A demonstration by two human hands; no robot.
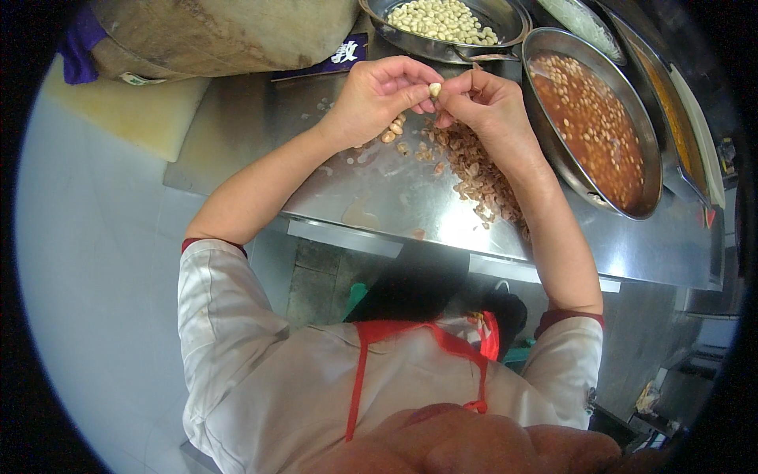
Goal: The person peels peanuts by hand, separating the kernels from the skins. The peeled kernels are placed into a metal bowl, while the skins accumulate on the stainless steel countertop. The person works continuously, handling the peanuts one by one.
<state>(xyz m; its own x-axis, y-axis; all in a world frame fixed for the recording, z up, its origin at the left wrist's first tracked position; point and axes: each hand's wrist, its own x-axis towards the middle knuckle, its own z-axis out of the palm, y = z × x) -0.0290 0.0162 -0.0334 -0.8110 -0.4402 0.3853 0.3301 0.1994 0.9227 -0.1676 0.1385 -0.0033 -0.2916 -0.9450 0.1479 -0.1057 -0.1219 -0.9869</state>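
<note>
A pale peeled bean or nut (435, 90) is pinched between the thumb and fingertips of my left hand (388, 95). My right hand (485, 101) touches it from the other side, thumb and fingers closed on it. Several unpeeled brown ones (392, 131) lie on the steel table just below my left hand. A heap of brown skins (474, 169) spreads under my right hand and forearm. Beyond my hands, a round metal pan (402, 40) holds many pale peeled ones. To the right, a metal basin (656, 172) holds others in reddish-brown liquid.
A large stained cloth-like bundle (225, 35) stands at the back left over a pale cutting board (124, 112). More metal trays (681, 118) and a bowl of whitish shreds (583, 26) stand at the back right. Wet spots mark the steel table (402, 201).
</note>
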